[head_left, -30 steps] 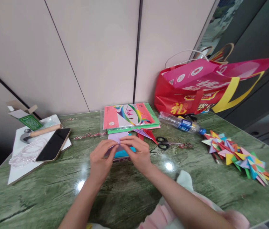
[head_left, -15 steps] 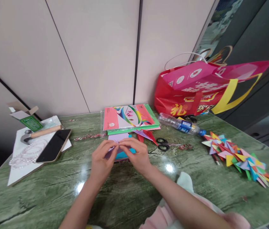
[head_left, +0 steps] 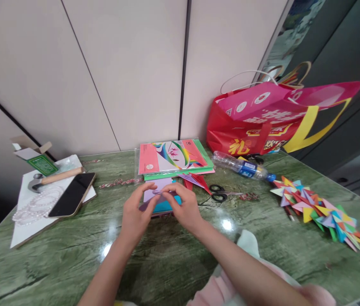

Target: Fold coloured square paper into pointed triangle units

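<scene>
Over a stack of coloured paper, my right hand (head_left: 184, 204) pinches a small folded piece of purple paper (head_left: 157, 192) between thumb and fingertips. My left hand (head_left: 138, 210) is at the other side of that piece; its thumb tip meets the paper while its index finger is lifted away, leaving a gap. Beneath the hands lie a purple sheet (head_left: 150, 194) and blue paper (head_left: 164, 205), partly hidden by my fingers. Just right of them are folded red and purple paper pieces (head_left: 195, 182) and black-handled scissors (head_left: 220, 194).
Behind is a packet of coloured paper (head_left: 173, 155). A plastic bottle (head_left: 244, 167), a red bag (head_left: 250, 123) and a multicoloured folded-paper chain (head_left: 320, 210) stand or lie rightward. Leftward, a white board (head_left: 22, 231) bears a hammer (head_left: 60, 175), phone (head_left: 73, 195), beads (head_left: 36, 206) and small box (head_left: 41, 163).
My left index finger has lifted away from the thumb, where both hands' fingertips were pinched together before. The small purple piece now shows more between the hands.
</scene>
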Tool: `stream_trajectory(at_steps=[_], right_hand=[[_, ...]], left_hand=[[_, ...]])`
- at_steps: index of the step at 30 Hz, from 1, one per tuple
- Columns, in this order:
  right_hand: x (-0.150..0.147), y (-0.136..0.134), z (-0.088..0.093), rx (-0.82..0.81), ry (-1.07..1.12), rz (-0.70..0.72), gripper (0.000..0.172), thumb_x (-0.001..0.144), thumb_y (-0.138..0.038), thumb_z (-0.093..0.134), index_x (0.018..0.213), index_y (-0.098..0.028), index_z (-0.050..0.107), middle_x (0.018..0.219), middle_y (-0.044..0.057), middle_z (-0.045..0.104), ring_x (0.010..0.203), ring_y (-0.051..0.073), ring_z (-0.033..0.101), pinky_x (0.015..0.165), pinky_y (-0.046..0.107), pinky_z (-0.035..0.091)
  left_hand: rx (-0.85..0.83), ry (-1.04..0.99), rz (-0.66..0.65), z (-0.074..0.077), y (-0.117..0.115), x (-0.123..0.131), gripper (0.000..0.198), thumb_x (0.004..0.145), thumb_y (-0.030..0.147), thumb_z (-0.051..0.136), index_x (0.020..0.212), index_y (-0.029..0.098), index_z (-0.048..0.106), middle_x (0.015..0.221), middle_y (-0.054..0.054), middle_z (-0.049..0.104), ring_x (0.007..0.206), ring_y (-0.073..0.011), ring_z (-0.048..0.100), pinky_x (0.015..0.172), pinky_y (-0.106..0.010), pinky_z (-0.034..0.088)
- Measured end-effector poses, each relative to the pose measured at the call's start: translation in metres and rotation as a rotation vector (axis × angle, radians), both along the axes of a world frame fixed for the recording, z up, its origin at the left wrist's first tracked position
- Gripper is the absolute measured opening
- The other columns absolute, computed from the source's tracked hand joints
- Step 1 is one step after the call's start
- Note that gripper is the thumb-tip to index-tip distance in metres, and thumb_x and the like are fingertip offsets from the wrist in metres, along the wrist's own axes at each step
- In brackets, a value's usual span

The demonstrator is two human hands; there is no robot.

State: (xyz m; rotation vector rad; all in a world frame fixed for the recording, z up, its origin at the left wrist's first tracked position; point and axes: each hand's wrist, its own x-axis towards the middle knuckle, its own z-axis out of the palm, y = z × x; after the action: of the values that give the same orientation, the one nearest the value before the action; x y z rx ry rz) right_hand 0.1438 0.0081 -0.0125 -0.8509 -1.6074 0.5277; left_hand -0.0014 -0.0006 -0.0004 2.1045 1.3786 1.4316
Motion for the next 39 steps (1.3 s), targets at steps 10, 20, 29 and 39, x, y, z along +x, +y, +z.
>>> stream_trajectory(at_steps=[10, 20, 29, 39], right_hand=[[0.001, 0.0, 0.001, 0.026, -0.022, -0.039, 0.009, 0.082, -0.02, 0.054, 0.084, -0.021, 0.062, 0.09, 0.006, 0.061, 0.09, 0.018, 0.056, 0.082, 0.034, 0.046], [-0.003, 0.007, -0.008, -0.651, 0.351, 0.214, 0.032, 0.081, -0.044, 0.049, 0.101, -0.019, 0.048, 0.059, -0.002, 0.061, 0.047, 0.013, 0.059, 0.048, 0.026, 0.049], [-0.004, 0.01, -0.007, -0.733, 0.494, 0.282, 0.03, 0.062, -0.038, 0.07, 0.08, -0.016, 0.059, 0.057, -0.004, 0.062, 0.049, 0.012, 0.061, 0.053, 0.025, 0.053], [-0.002, 0.012, -0.008, -0.664, 0.516, 0.217, 0.023, 0.065, -0.034, 0.068, 0.076, -0.016, 0.062, 0.057, -0.002, 0.061, 0.052, 0.011, 0.059, 0.051, 0.024, 0.052]], left_hand=[[0.152, 0.038, -0.005, 0.001, 0.0, -0.001, 0.004, 0.078, 0.019, 0.058, 0.079, 0.019, 0.063, 0.078, -0.004, 0.065, 0.075, -0.0155, 0.061, 0.07, -0.029, 0.049], [0.398, 0.23, 0.072, 0.001, 0.004, -0.008, 0.011, 0.074, 0.013, 0.062, 0.082, 0.021, 0.064, 0.079, -0.003, 0.067, 0.083, -0.0195, 0.059, 0.078, -0.038, 0.045], [0.296, 0.202, -0.049, 0.002, 0.005, -0.005, 0.018, 0.073, 0.017, 0.064, 0.091, 0.021, 0.063, 0.092, -0.006, 0.065, 0.097, -0.0224, 0.054, 0.086, -0.041, 0.044], [-0.445, -0.428, 0.007, 0.002, 0.007, -0.005, 0.052, 0.061, 0.029, 0.072, 0.108, 0.017, 0.056, 0.099, -0.01, 0.065, 0.094, -0.024, 0.061, 0.082, -0.038, 0.047]])
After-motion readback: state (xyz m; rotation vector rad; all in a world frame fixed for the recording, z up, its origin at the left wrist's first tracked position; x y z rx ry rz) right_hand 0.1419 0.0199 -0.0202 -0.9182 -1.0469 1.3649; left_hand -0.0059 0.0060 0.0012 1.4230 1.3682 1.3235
